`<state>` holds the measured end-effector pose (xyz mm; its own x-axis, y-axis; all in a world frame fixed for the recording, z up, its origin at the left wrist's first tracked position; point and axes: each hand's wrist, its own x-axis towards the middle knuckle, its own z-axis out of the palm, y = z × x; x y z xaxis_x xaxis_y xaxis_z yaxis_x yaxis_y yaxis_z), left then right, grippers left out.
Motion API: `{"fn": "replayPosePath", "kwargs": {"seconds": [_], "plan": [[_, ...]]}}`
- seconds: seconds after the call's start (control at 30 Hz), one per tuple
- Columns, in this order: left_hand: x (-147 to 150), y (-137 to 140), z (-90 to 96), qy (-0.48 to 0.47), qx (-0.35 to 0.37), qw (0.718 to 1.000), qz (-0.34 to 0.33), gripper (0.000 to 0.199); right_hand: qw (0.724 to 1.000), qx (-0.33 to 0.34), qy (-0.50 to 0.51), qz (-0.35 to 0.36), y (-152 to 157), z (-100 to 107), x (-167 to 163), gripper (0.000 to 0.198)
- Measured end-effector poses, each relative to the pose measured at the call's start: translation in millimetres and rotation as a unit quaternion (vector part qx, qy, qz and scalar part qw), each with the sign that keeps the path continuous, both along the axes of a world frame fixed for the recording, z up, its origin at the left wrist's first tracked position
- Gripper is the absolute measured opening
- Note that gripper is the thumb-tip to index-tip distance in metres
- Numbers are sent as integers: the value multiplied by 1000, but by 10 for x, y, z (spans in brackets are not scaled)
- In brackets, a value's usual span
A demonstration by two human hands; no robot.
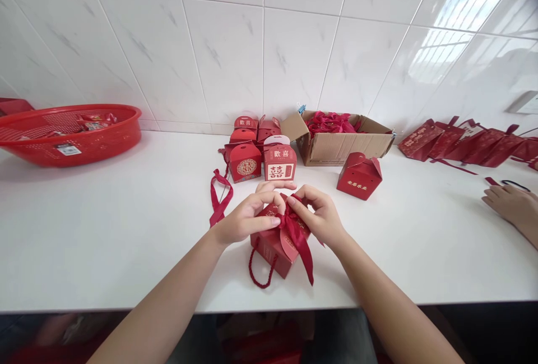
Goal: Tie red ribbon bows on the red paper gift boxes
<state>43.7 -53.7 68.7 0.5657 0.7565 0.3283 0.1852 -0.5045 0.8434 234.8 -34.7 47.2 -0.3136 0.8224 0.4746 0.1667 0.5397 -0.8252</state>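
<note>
A red gift box (269, 247) with a dark red rope handle (261, 284) sits near the table's front edge. Across its top runs a red satin ribbon (299, 235), gathered at the middle, one tail hanging down the near side. My left hand (250, 212) pinches the ribbon at the gathered part, thumb and forefinger closed. From the other side my right hand (319, 215) also pinches the ribbon, its thumb over the box top. The fingers partly hide the gathered part, so I cannot tell whether it is a finished bow.
Several red gift boxes (246, 161) and a loose ribbon (219, 198) lie beyond my hands. A cardboard box (344, 148) holds red ribbons. One red box (360, 178) stands to the right. A red plastic basket (105, 138) is at left. Another person's hand (510, 202) rests far right.
</note>
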Motion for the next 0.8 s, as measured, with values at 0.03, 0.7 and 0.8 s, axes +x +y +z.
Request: {"fn": "replayPosePath", "kwargs": {"seconds": [0.03, 0.7, 0.8], "plan": [[1, -2, 3, 5, 4, 1000, 7, 7, 1000, -1, -1, 0, -1, 0, 2, 26], [49, 75, -3, 6, 46, 978, 205, 16, 998, -38, 36, -31, -21, -36, 33, 29], [73, 62, -9, 7, 57, 972, 228, 15, 998, -43, 33, -35, -22, -43, 31, 30]]}}
